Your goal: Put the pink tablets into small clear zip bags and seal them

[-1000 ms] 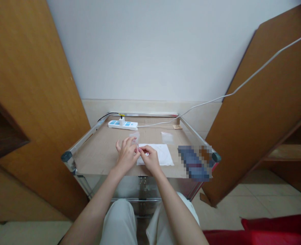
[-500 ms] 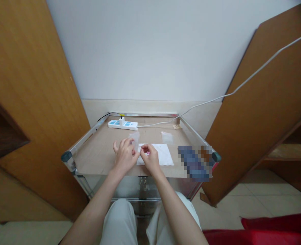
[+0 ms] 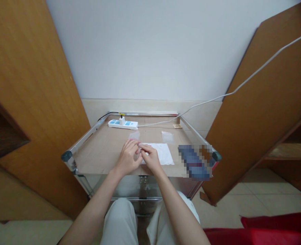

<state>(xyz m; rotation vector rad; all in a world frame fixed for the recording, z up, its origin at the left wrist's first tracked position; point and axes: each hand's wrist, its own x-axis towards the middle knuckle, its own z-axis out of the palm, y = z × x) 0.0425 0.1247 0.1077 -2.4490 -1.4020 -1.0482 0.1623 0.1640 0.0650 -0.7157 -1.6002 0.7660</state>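
Two hands met just over the near edge of the counter, close to its middle, where the person sat with knees tucked under it. The left hand had its fingers curled in, its grip pinching a small clear bag that stood up past the fingertips and tilted toward the far edge. The right hand came in from the other side, thumb and forefinger pressed together at the bag's lower part, touching the left fingertips; whether anything lay inside that pinch was too small for me to tell. So the bag was held off the counter between both hands, over the left end of a white sheet that lay flat near the middle, partly under the right hand.

Along the far edge, toward the left corner, lay a white power strip with a plug seated in it, and a white cable ran from it up and away to the right. A second clear bag lay flat beyond the sheet, well apart from the hands, and a small brown tag sat by the far right corner. Something blurred out occupied the near right corner.
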